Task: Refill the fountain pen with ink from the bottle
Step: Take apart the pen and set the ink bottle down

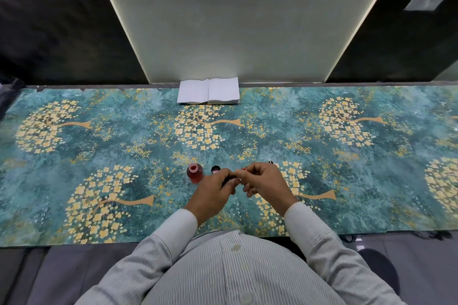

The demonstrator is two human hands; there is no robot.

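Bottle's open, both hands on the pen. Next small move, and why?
Probably bring the pen left to the ink bottle. The bottle stands uncapped, its cap lying beside it, and the left hand and right hand grip the pen together just right of it. Whether the pen is fully apart is hidden.
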